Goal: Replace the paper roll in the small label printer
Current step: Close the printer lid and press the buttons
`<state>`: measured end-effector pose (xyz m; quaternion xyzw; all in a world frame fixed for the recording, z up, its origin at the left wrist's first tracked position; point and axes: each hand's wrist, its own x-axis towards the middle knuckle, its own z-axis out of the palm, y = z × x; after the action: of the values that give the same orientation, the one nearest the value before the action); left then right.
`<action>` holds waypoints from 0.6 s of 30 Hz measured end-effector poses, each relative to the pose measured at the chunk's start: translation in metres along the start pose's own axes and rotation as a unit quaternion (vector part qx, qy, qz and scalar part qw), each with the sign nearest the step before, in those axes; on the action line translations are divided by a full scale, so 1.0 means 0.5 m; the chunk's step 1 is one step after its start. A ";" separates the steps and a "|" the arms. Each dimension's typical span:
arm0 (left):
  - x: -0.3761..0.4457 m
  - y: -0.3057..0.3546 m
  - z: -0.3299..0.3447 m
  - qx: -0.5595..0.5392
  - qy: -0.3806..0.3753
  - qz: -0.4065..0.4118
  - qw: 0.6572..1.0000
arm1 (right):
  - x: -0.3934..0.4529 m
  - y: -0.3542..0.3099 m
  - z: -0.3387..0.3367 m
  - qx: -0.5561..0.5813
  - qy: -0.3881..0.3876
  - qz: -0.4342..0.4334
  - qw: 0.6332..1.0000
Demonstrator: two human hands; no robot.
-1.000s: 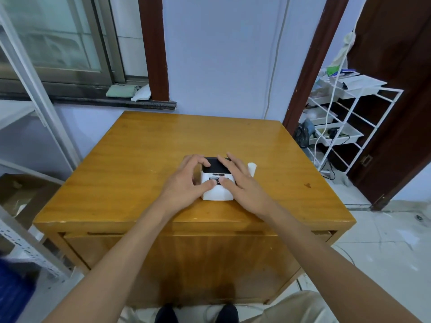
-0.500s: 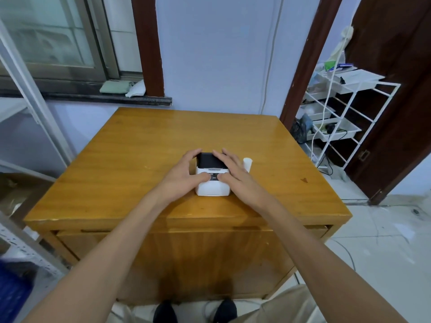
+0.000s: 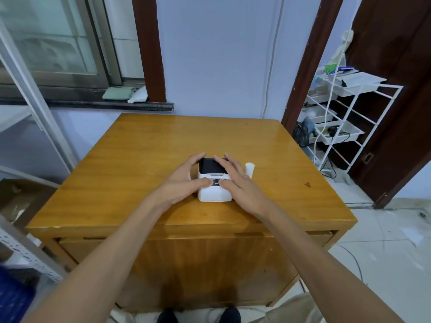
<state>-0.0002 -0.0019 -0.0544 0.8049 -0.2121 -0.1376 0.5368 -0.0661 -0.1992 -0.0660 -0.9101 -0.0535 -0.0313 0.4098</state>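
head cam view: barely started tbh. label printer [image 3: 214, 183] sits near the front middle of the glossy wooden table [image 3: 140, 159], black lid shut as far as i can tell. left hand [image 3: 184, 180] and right hand [image 3: 235, 183] cup its sides, fingers loosely spread, thumbs on the front buttons. smooth boxy white plastic body. paper roll [image 3: 249, 169], a matte white cylinder, stands upright just beside my right hand, not loaded yet.
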 end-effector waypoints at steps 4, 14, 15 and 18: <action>0.000 -0.006 0.004 -0.016 -0.003 0.015 1.000 | -0.004 0.001 -0.001 -0.002 -0.008 0.003 1.000; -0.002 0.008 0.003 -0.022 0.001 0.008 1.000 | -0.004 0.001 -0.004 0.007 -0.009 0.005 1.000; -0.002 0.010 0.002 -0.022 0.002 0.007 1.000 | -0.004 0.001 -0.005 0.006 -0.009 0.004 1.000; -0.003 0.010 0.003 -0.020 0.003 0.008 1.000 | -0.005 0.000 -0.006 -0.002 -0.011 -0.001 1.000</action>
<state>-0.0031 -0.0043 -0.0504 0.7929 -0.2142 -0.1347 0.5543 -0.0686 -0.2017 -0.0645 -0.9111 -0.0586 -0.0215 0.4074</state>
